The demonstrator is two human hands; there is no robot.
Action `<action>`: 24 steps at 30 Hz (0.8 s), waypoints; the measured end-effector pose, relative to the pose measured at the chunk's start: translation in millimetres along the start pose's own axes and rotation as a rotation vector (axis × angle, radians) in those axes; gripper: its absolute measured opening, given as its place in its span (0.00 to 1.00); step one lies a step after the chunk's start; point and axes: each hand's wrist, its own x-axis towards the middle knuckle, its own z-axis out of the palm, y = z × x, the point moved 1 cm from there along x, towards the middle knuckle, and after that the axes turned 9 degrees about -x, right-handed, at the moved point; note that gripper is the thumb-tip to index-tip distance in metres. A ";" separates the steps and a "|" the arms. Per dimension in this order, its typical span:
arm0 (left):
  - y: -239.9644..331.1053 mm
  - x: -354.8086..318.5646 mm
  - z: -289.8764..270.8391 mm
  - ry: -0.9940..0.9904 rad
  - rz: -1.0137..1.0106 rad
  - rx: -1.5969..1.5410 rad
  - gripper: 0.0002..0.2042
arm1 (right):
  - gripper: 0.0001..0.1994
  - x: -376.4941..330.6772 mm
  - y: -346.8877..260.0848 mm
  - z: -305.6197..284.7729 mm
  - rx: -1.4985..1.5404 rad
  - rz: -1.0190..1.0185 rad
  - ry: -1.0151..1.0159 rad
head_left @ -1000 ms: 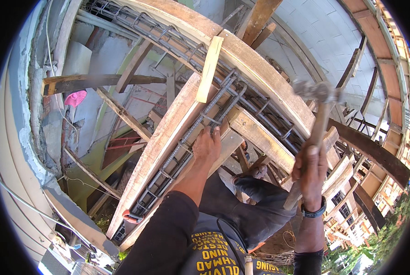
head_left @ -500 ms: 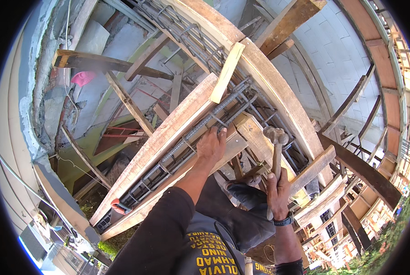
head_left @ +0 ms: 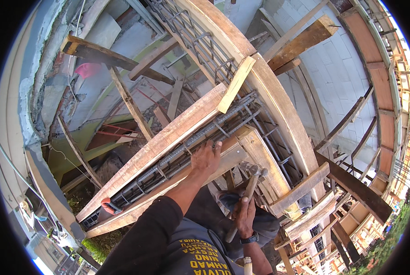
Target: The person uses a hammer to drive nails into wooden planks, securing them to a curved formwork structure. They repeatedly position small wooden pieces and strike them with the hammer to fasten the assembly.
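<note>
My right hand [head_left: 245,216] is closed round the wooden handle of a hammer [head_left: 249,188]. Its metal head points up, beside the end of the near formwork board [head_left: 232,155]. My left hand [head_left: 206,158] lies over the top edge of that board, its fingers bent over the inner side next to the steel rebar cage [head_left: 179,153]. Part of its grip is hidden. Opposite runs the far formwork board [head_left: 159,144], parallel to the near one, with the cage between them. A short pale wood strip [head_left: 236,85] crosses the top at the corner.
A long curved timber form [head_left: 278,96] with more rebar runs beyond the corner. A red-orange curved object [head_left: 108,206] sits at the cage's lower end. Props and beams [head_left: 131,103] span the deep gap on the left. A short plank [head_left: 301,189] juts out at right.
My right hand has brought the hammer down and to the left, closer to my body and the near board's end. My left hand stays on the board. The view has shifted slightly.
</note>
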 end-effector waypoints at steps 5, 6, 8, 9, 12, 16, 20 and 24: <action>0.2 -3.2 -3.9 -0.027 -0.040 -0.005 0.26 | 0.20 -7.7 1.2 6.2 -0.019 -0.065 0.071; -0.2 -4.9 -5.5 -0.049 -0.033 -0.017 0.25 | 0.19 -9.2 1.4 4.4 -0.072 -0.134 0.089; 0.4 -1.6 -6.0 -0.052 -0.028 -0.055 0.25 | 0.19 4.2 0.3 -1.7 -0.148 -0.154 0.046; 0.8 -1.0 -5.7 -0.055 -0.023 -0.076 0.25 | 0.19 10.8 -8.3 -3.4 -0.188 -0.165 0.027; 3.0 -2.7 -5.1 -0.046 -0.031 -0.072 0.25 | 0.21 25.2 -48.9 -16.8 -0.057 -0.175 0.016; -5.9 1.1 4.0 -0.038 -0.032 -0.064 0.26 | 0.26 47.3 -149.2 -53.8 0.024 -0.349 0.337; -5.4 -3.9 5.9 -0.004 -0.040 -0.054 0.24 | 0.27 59.6 -174.3 -61.1 0.321 -0.629 0.528; -1.9 3.6 2.4 0.020 0.007 -0.022 0.23 | 0.18 59.5 -81.4 -21.8 -0.270 -0.014 -0.081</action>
